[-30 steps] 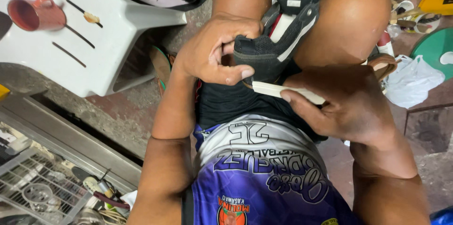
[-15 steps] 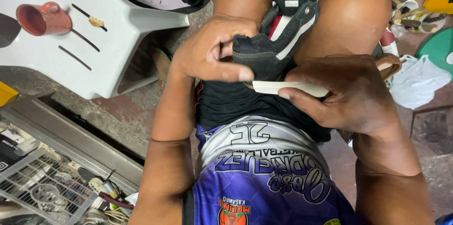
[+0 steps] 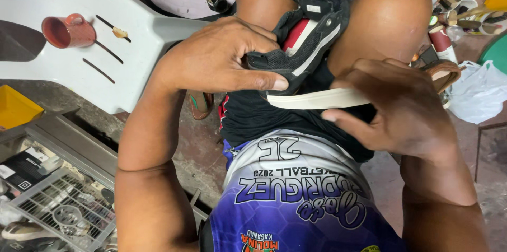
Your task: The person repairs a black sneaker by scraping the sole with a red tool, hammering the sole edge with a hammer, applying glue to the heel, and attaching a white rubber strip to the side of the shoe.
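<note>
A black sneaker [image 3: 311, 35] with red and white trim is wedged between my bare knees, toe end toward me. My left hand [image 3: 222, 59] grips its black upper at the toe, thumb pressed along the edge. My right hand [image 3: 401, 106] holds the cream rubber sole strip [image 3: 311, 99], which stands apart from the upper along the near edge. Both hands are closed on the shoe. I am seated, wearing black shorts and a purple and white jersey [image 3: 296, 199].
A white plastic stool [image 3: 105, 46] at the left carries a red mug [image 3: 68, 31]. A metal shelf with a wire basket [image 3: 58, 204] sits lower left. Sandals, bottles and a white plastic bag [image 3: 478, 91] litter the floor at right.
The view has tilted slightly, so the stool and mug sit a little higher in frame. My left thumb has slid further along the upper's edge; the sole strip stays pinched in my right hand.
</note>
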